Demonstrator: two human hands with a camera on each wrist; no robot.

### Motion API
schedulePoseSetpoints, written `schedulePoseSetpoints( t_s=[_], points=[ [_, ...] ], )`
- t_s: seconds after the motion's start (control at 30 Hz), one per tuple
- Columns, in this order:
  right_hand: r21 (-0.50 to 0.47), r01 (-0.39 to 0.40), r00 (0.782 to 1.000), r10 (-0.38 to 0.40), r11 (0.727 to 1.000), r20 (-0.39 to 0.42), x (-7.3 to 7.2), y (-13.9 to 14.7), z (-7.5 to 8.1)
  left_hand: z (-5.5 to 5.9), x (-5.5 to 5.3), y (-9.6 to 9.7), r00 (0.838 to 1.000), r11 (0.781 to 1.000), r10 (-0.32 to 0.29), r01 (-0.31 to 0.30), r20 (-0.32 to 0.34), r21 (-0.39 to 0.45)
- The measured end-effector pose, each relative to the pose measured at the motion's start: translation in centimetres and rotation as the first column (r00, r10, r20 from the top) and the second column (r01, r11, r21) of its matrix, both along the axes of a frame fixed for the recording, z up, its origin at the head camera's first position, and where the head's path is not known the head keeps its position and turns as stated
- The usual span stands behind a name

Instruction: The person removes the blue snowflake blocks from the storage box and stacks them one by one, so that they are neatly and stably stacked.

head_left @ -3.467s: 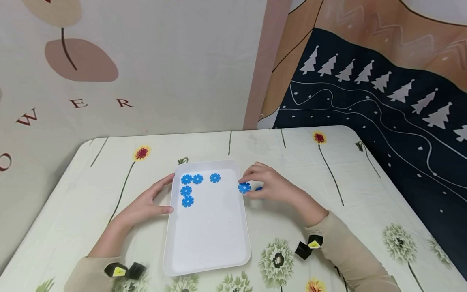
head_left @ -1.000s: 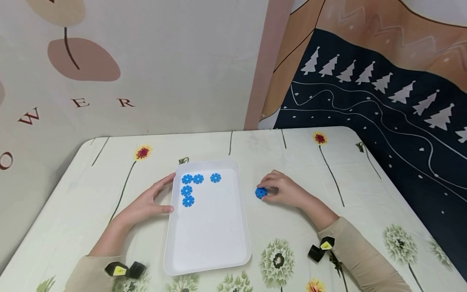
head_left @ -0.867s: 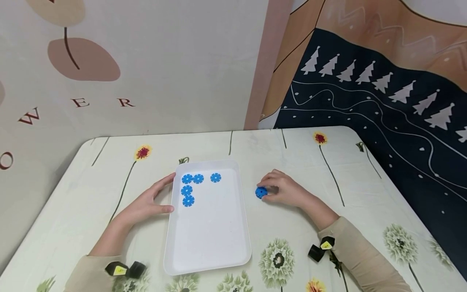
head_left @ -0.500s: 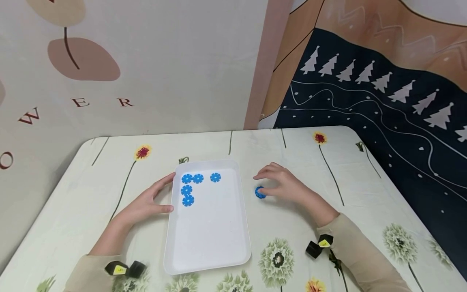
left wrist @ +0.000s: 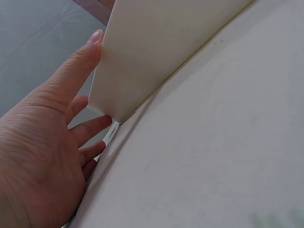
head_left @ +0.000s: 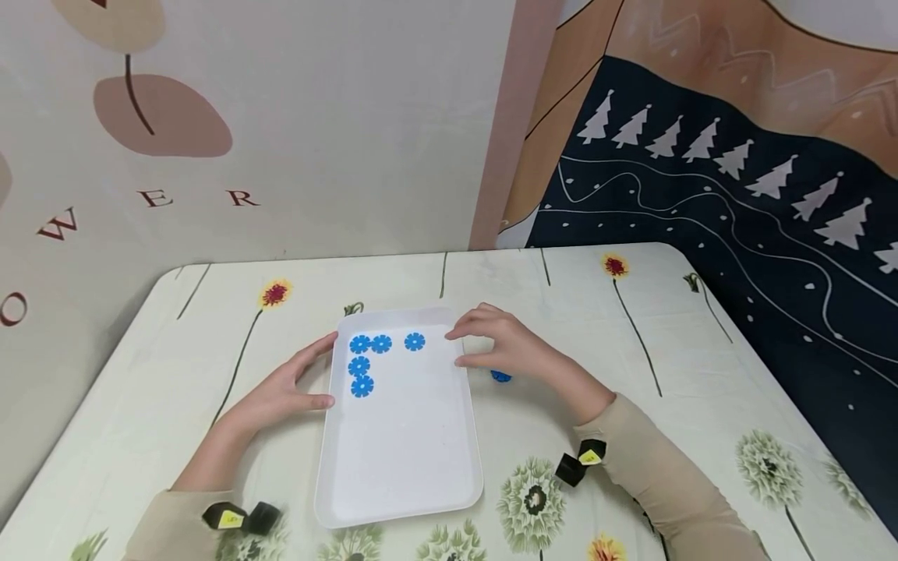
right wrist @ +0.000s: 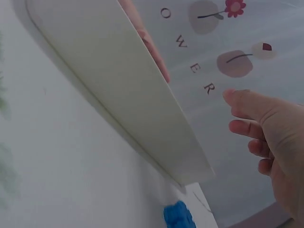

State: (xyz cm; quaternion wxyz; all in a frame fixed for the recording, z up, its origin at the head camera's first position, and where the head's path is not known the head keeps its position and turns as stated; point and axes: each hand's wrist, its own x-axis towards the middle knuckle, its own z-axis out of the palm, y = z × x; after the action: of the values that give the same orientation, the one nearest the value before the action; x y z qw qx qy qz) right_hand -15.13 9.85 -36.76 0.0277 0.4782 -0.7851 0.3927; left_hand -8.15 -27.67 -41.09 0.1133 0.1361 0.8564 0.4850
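Observation:
A shallow white tray (head_left: 407,460) stands on the table. Inside, near its far left corner, lie several flat blue notched discs (head_left: 359,365), like snowflake building pieces, with one disc (head_left: 415,341) apart to the right. My left hand (head_left: 284,389) is spread along the tray's left wall, thumb and fingertips touching it. Over the right rim, my right hand (head_left: 508,344) has thumb and forefinger apart; no piece shows between them. Just outside that rim more blue discs (head_left: 500,375) sit on the table, partly hidden by the right hand; the right wrist view shows these blue pieces (right wrist: 178,216) below the hand.
A flower-print cloth covers the table (head_left: 575,312), which meets a pale wall (head_left: 365,156) at the back. Black wrist cameras (head_left: 571,470) sit on both sleeves.
The right hand held a blue disc by the tray's right rim, then went to the blue pieces outside. It has since let go and moved left over the rim. The left hand stays put.

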Motion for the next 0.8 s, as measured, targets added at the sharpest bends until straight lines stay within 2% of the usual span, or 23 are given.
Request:
schedulePoseSetpoints(
  t_s=[0.17,0.37,0.63,0.8],
  points=[
    [0.023,-0.055,0.998,0.056,0.998,-0.002,0.0,-1.8,0.0,0.0,0.0,0.1,1.000,1.000,-0.001,0.001,0.001,0.001],
    [0.123,-0.108,0.994,0.103,0.986,0.047,0.0,-4.0,-0.1,0.0,0.0,0.1,1.000,1.000,0.002,-0.002,0.006,0.001],
    [0.256,-0.165,0.985,0.149,0.953,0.081,0.0,-7.1,-0.3,-0.1,0.0,0.0,1.000,1.000,0.008,-0.008,0.010,-0.005],
    [0.315,-0.199,0.980,0.188,0.928,0.065,-0.2,-8.6,-0.7,-0.2,0.0,0.0,1.000,1.000,0.016,-0.016,0.020,-0.016]
  ],
)
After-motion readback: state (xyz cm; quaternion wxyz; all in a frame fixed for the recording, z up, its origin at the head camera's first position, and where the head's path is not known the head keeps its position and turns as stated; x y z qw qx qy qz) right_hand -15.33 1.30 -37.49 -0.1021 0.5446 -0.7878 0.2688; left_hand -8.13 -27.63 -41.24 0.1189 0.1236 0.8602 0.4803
